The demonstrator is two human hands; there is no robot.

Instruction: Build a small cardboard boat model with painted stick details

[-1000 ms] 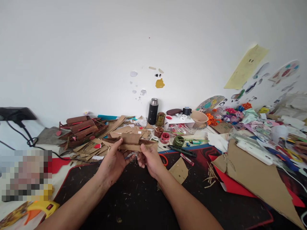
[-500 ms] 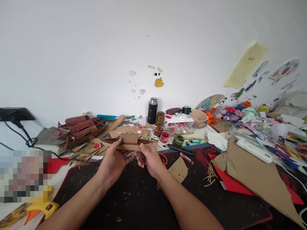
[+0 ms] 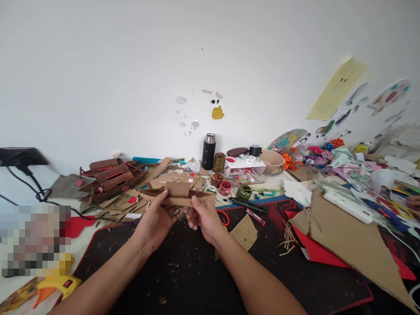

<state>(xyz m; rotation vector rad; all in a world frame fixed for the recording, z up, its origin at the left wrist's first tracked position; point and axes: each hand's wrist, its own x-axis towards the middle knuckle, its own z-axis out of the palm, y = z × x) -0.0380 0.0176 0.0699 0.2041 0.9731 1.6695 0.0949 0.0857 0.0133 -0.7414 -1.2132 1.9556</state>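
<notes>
A small cardboard model boat (image 3: 177,201) with a curved cabin roof is held level above the dark mat (image 3: 193,271). My left hand (image 3: 157,218) grips it on the left, thumb against its near side by the roof. On the right, my right hand (image 3: 204,215) pinches the hull with its thumb, fingers curled beneath. Some fingertips are hidden under the boat. Behind it lie cardboard scraps (image 3: 173,178). Several brown-painted model boats (image 3: 113,177) stand at the left.
A black flask (image 3: 209,153), paint jars (image 3: 243,192) and a box cutter (image 3: 248,204) are along the back. Orange-handled scissors (image 3: 223,216) lie partly behind my right hand. A yellow glue gun (image 3: 61,282) is at lower left, a large cardboard sheet (image 3: 348,236) at right.
Almost nothing differs. Both hands keep the same hold on the model boat, which has shifted or tilted only very slightly.
</notes>
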